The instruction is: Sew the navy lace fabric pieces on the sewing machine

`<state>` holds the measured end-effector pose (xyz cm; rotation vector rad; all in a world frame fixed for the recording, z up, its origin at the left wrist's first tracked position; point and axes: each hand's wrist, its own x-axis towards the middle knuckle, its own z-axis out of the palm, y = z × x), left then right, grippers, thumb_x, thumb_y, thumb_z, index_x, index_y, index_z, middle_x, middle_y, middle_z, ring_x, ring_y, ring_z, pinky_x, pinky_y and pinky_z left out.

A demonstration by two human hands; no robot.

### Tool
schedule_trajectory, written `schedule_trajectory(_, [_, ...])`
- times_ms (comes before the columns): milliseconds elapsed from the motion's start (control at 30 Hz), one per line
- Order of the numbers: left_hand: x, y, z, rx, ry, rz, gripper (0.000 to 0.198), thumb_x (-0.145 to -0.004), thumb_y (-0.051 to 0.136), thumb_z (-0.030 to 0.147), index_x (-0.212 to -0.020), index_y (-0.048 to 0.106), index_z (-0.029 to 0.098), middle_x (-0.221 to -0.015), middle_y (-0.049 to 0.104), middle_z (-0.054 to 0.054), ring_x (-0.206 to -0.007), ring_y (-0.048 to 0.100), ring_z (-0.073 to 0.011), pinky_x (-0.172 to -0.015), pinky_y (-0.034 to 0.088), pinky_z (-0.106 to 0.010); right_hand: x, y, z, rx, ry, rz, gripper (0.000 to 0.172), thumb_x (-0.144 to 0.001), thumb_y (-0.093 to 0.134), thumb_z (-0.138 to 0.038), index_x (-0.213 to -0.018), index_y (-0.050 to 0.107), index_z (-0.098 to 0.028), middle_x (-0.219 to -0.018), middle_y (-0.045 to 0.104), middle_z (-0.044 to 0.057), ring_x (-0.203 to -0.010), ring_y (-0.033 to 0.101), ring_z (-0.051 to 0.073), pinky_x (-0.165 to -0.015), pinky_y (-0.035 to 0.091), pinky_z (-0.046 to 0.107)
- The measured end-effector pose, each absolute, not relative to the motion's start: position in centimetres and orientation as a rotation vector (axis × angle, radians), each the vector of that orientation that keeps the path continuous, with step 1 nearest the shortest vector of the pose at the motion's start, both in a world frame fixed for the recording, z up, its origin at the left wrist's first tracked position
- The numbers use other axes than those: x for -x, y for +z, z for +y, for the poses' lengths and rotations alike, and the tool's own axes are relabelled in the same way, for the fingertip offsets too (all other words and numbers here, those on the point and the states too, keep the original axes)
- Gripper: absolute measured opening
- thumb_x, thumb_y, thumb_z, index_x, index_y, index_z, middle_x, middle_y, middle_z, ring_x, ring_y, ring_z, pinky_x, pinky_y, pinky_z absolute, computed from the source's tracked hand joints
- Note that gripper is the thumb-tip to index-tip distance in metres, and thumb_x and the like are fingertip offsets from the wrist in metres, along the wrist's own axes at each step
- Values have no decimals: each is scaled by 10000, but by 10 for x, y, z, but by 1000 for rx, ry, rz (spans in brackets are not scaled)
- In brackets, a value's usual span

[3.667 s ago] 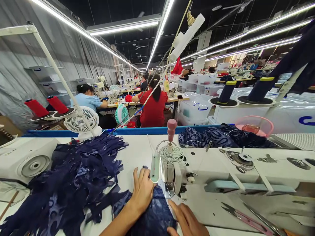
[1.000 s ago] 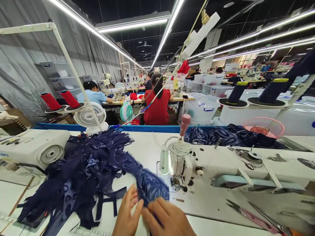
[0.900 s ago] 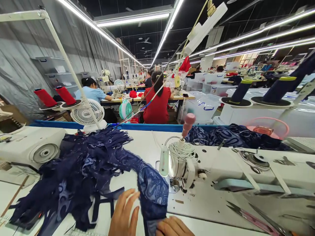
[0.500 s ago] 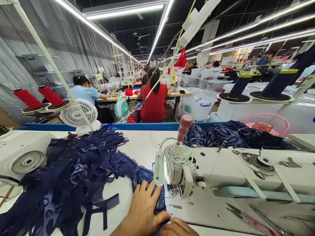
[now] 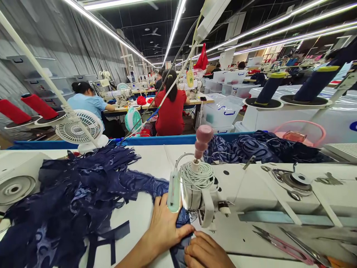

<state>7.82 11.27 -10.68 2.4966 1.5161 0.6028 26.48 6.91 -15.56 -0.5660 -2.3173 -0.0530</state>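
Note:
A strip of navy lace fabric (image 5: 182,219) runs under the sewing machine head (image 5: 195,199). My left hand (image 5: 164,225) lies on it just left of the needle area, fingers stretched forward and thumb out to the right. The small green work lamp (image 5: 174,191) hides some of those fingertips. My right hand (image 5: 208,251) is closed at the fabric's near end, its fingertips by my left thumb. The fingers are curled on the fabric edge, and the needle is hidden. Leftward, the strip joins a heap of navy fabric pieces (image 5: 83,197).
Thread snips (image 5: 281,243) and scissors (image 5: 304,247) lie at the right front. A pink-handled tool (image 5: 203,139) stands on the machine head in coiled cord (image 5: 196,175). A white fan (image 5: 79,128) is at the back left; more navy lace (image 5: 251,147) lies behind the machine.
The view has turned slightly, so the background shifts left and a little up. My left hand has come further along beside the machine head, and my right hand shows more fully.

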Motion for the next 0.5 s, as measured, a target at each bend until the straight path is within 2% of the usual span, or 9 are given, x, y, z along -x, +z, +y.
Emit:
schedule_trajectory(67, [-77,-111,106,-2582,679,1516,567,-867,675,425,-1373,506,233,-1267,547,-115,-1070,499,-300,-929,426,-439,-265,-154,67,598,-66,-2312,291,-1077,385,-168,-909,623,-168,-808,610,13,-752,576,145,-994,421,347])
schedule_trajectory(167, [-76,-119,93,-2874,879,1358,238,-964,497,207,-1160,623,156,-1030,617,-98,-904,542,-246,-789,423,-372,-263,-152,65,623,-98,-2276,406,-1101,284,-188,-862,612,-176,-764,587,2,-727,555,145,-980,424,339])
schedule_trajectory(233, [-77,-125,86,-3063,983,1208,294,-989,362,107,-1001,655,117,-815,591,-59,-731,509,-203,-702,381,-348,-261,-152,65,632,-113,-2258,436,-1104,271,-200,-814,596,-180,-730,565,-6,-706,537,143,-970,426,335])
schedule_trajectory(267, [-77,-127,84,-3124,1003,1168,333,-994,323,87,-983,656,96,-761,569,-49,-690,489,-193,-690,369,-347,-261,-153,65,631,-120,-2253,436,-1103,275,-201,-804,592,-179,-722,560,-8,-700,531,142,-966,427,333])
schedule_trajectory(400, [-75,-133,80,-3176,899,1209,394,-1020,251,96,-1089,637,59,-798,578,-58,-715,495,-198,-746,386,-356,-261,-154,64,632,-68,-2261,382,-1084,296,-170,-867,610,-175,-768,585,8,-719,548,151,-935,442,340])
schedule_trajectory(500, [-74,-134,81,-3121,812,1270,451,-1032,187,128,-1131,624,80,-814,578,-63,-710,494,-205,-718,394,-363,-264,-147,64,628,20,-2249,333,-1064,327,-153,-897,613,-185,-787,598,10,-718,558,154,-917,444,340])
